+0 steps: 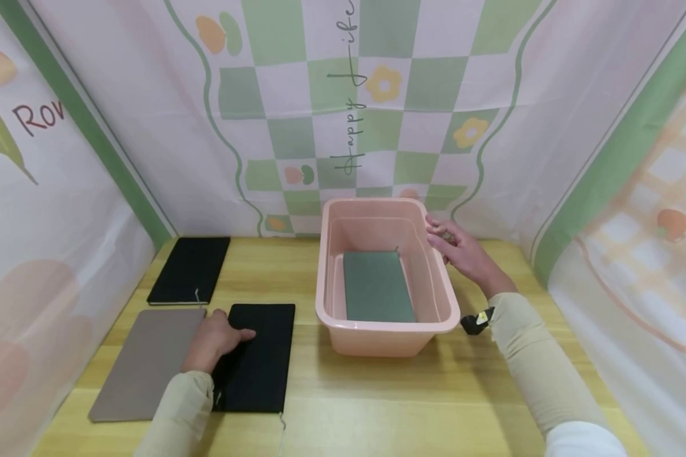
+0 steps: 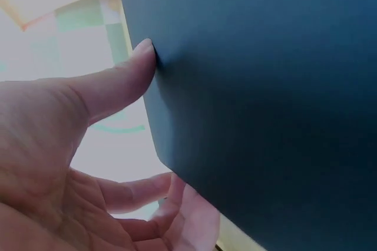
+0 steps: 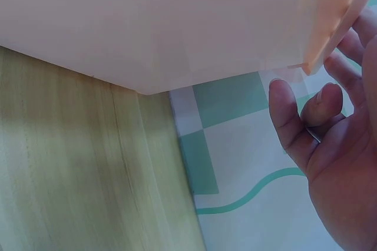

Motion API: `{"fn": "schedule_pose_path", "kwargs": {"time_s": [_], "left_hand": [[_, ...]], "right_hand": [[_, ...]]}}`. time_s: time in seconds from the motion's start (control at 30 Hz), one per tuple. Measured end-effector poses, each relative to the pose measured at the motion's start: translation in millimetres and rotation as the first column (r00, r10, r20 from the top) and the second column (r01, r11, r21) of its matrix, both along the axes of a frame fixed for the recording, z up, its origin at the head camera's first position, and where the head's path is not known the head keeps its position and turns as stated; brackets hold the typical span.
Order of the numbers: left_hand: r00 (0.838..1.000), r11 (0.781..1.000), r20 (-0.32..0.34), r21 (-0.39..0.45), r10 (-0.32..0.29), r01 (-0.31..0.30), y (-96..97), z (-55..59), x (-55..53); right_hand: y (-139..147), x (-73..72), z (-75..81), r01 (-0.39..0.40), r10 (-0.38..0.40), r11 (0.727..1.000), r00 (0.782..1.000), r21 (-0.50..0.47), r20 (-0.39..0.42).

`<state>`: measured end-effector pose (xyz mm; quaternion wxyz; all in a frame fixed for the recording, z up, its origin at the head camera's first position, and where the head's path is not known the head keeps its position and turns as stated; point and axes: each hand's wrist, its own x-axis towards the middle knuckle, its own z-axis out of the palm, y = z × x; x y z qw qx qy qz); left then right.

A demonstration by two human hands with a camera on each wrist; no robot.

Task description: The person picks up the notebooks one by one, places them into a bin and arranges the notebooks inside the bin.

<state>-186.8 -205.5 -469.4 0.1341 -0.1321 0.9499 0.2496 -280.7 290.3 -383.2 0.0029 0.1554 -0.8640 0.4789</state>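
My left hand [image 1: 214, 339] pinches the left edge of a black notebook [image 1: 265, 362] near its far left corner. In the left wrist view the thumb [image 2: 126, 80] presses on the dark cover while the other fingers curl behind its edge. My right hand [image 1: 463, 251] is at the right side of a pink plastic basin [image 1: 371, 343], its fingertips touching the rim toward the back. The right wrist view has some fingers [image 3: 344, 71] at the rim and two others bent below it. Inside the basin lies a green notebook [image 1: 377, 285].
A grey-brown notebook [image 1: 143, 362] lies on the wooden table [image 1: 343, 406] left of my left hand. Behind it is another black notebook [image 1: 188, 270]. Patterned cloth [image 1: 286, 95] hangs around the back and sides of the table.
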Motion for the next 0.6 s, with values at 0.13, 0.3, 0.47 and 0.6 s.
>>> {"fn": "schedule_pose_path", "kwargs": {"time_s": [0.13,0.3,0.47,0.6], "left_hand": [[1.000,1.000,-0.019,-0.001,0.013,-0.013,-1.8,0.2,-1.8],[1.000,1.000,-0.023,0.005,0.019,-0.019,-2.5,1.5,-2.0],[0.999,1.000,-0.039,0.000,0.015,-0.016,-2.5,2.1,-0.2],[0.998,0.999,-0.048,-0.011,0.032,-0.033,-0.6,0.5,0.2]], "right_hand": [[1.0,0.7,1.2,-0.005,0.005,1.000,1.000,0.006,0.002],[1.6,0.5,0.7,-0.004,0.004,1.000,1.000,0.005,0.001],[0.2,1.4,1.6,-0.006,0.006,1.000,1.000,0.013,-0.007],[0.4,1.1,1.9,-0.008,0.008,1.000,1.000,0.018,-0.014]]}}
